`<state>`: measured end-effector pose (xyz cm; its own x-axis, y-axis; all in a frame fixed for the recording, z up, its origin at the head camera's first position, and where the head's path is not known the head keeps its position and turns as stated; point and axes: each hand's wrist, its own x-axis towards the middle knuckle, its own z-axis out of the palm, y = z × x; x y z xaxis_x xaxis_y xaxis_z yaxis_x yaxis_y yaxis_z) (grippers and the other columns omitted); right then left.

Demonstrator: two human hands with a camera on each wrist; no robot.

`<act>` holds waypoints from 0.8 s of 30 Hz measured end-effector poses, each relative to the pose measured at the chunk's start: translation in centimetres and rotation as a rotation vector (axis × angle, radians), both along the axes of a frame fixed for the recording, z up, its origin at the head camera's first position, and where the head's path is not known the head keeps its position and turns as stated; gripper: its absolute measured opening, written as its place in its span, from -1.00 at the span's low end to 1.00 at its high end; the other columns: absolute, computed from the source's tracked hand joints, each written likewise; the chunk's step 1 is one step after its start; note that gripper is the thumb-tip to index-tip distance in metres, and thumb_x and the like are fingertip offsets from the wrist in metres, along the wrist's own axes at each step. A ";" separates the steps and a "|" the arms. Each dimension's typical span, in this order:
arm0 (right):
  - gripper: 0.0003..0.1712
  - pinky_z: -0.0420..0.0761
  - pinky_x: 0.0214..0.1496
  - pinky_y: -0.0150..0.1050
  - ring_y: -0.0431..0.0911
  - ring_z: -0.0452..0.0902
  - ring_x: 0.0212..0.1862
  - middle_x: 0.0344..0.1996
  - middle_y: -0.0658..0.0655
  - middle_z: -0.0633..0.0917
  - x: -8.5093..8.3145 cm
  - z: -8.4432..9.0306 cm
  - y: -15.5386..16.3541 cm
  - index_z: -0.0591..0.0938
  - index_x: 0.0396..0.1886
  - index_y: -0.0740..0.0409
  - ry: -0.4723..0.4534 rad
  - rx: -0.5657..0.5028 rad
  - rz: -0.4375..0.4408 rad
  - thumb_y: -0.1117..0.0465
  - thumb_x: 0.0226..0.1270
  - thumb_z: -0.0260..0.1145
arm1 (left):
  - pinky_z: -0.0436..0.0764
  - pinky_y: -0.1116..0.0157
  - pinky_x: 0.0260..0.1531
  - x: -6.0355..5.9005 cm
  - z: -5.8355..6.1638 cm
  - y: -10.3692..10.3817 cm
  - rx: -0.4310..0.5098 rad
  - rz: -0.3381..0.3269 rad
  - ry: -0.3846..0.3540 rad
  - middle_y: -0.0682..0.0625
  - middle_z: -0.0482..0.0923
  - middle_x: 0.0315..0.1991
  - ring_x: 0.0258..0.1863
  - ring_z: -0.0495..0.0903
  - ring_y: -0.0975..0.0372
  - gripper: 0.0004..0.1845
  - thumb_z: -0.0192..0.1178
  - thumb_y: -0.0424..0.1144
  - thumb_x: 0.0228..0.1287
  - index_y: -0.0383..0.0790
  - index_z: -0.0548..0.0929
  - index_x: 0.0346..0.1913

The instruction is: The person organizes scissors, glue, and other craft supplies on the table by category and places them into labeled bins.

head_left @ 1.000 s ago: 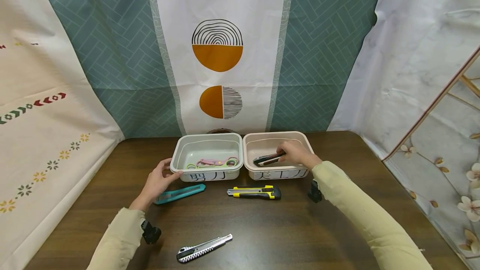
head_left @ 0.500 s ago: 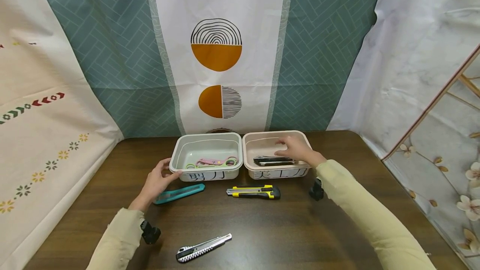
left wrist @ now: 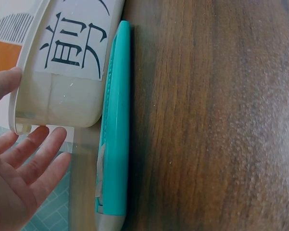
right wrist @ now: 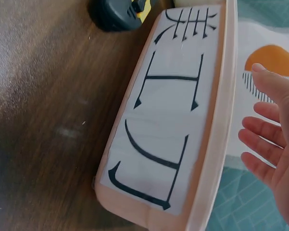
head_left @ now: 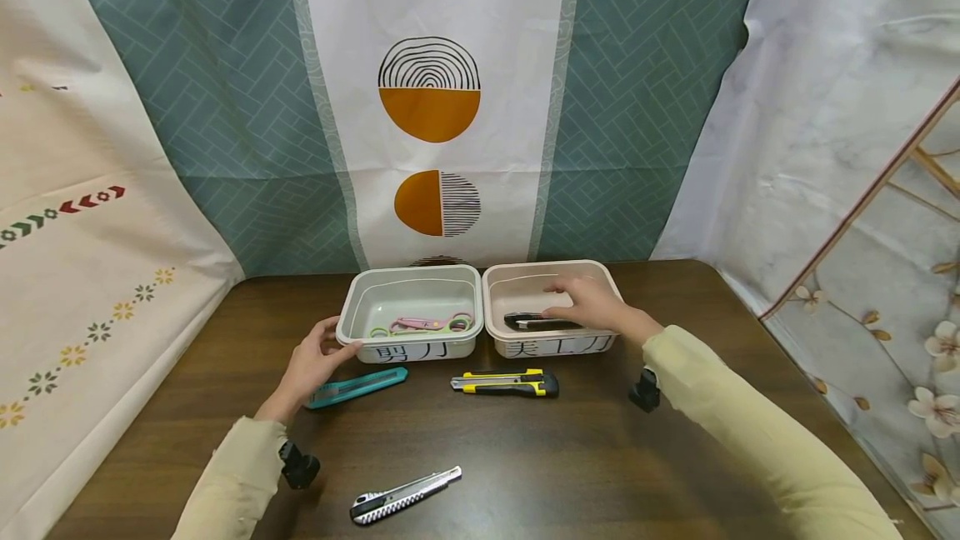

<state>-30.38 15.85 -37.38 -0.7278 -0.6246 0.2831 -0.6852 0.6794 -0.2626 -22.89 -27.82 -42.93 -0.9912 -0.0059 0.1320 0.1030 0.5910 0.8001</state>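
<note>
My left hand [head_left: 313, 363] holds the front left corner of the whitish bin [head_left: 416, 290], thumb on its front rim and fingers against its end. Scissors [head_left: 429, 324] with pink and green handles lie inside that bin. Over the pale pink bin [head_left: 522, 292], my right hand [head_left: 592, 305] hovers with spread fingers and nothing between them. Beneath it on the bin's floor lie dark utility knives [head_left: 525, 322], partly hidden by the hand and the front wall. A teal utility knife [left wrist: 118, 125] lies on the table beside the left hand, just in front of the whitish bin.
A yellow and black utility knife [head_left: 504, 383] lies on the wooden table [head_left: 540, 457] in front of the bins. Nearer the front is a silver and black one [head_left: 405, 496]. Both bins carry paper labels with characters [right wrist: 158, 120]. A patterned curtain [head_left: 435, 107] hangs behind.
My right hand has let go of a dark utility knife, now lying in the pink bin, and its fingers have spread and risen slightly. The left hand has stayed at the whitish bin.
</note>
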 end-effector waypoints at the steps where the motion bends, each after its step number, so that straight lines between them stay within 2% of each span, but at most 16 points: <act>1: -0.50 0.49 -0.08 -0.07 0.03 0.54 -0.11 -0.17 0.20 0.64 0.1 0.1 -0.1 0.59 -0.08 0.29 0.010 0.000 0.006 0.01 0.09 0.36 | 0.52 0.24 -0.28 0.0 0.0 0.0 0.004 0.002 -0.002 -0.32 0.46 0.02 -0.21 0.56 -0.01 -0.30 0.22 -0.06 0.16 -0.35 0.22 0.25; 9: -0.51 0.50 -0.11 -0.10 0.01 0.55 -0.15 -0.22 0.17 0.65 1.6 0.4 -0.9 0.59 -0.11 0.25 0.115 0.000 0.094 0.02 0.04 0.39 | 0.53 0.20 -0.26 0.1 0.1 0.0 -0.004 0.000 0.000 -0.32 0.44 0.03 -0.20 0.56 0.01 -0.30 0.21 -0.05 0.18 -0.34 0.20 0.26; 15: -0.50 0.49 -0.08 -0.12 0.01 0.52 -0.11 -0.16 0.16 0.61 2.8 0.3 -1.6 0.54 -0.05 0.25 0.042 -0.037 0.152 0.06 0.06 0.39 | 0.53 0.19 -0.26 0.1 0.0 0.0 -0.004 0.000 -0.004 -0.33 0.45 0.03 -0.19 0.56 -0.01 -0.29 0.21 -0.05 0.18 -0.34 0.20 0.27; 19: -0.50 0.50 -0.06 -0.17 -0.07 0.54 -0.11 -0.15 0.10 0.62 3.8 0.2 -2.1 0.55 -0.07 0.21 0.002 -0.093 0.173 0.08 0.00 0.43 | 0.53 0.19 -0.26 0.1 0.0 0.0 -0.002 0.002 -0.003 -0.33 0.45 0.02 -0.18 0.56 -0.03 -0.29 0.21 -0.06 0.17 -0.35 0.20 0.27; 24: -0.48 0.48 -0.05 -0.23 -0.13 0.52 -0.11 -0.15 0.06 0.61 4.9 -0.2 -2.7 0.55 -0.07 0.19 -0.024 -0.110 0.205 0.02 0.00 0.42 | 0.53 0.18 -0.26 0.1 0.1 0.0 -0.003 0.004 -0.014 -0.34 0.44 0.03 -0.18 0.55 -0.04 -0.29 0.21 -0.05 0.18 -0.34 0.19 0.27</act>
<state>-25.43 13.13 -37.62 -0.5963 -0.7266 0.3413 -0.7985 0.4932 -0.3452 -22.82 -27.80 -42.85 -0.9929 -0.0094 0.1186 0.0899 0.5937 0.7996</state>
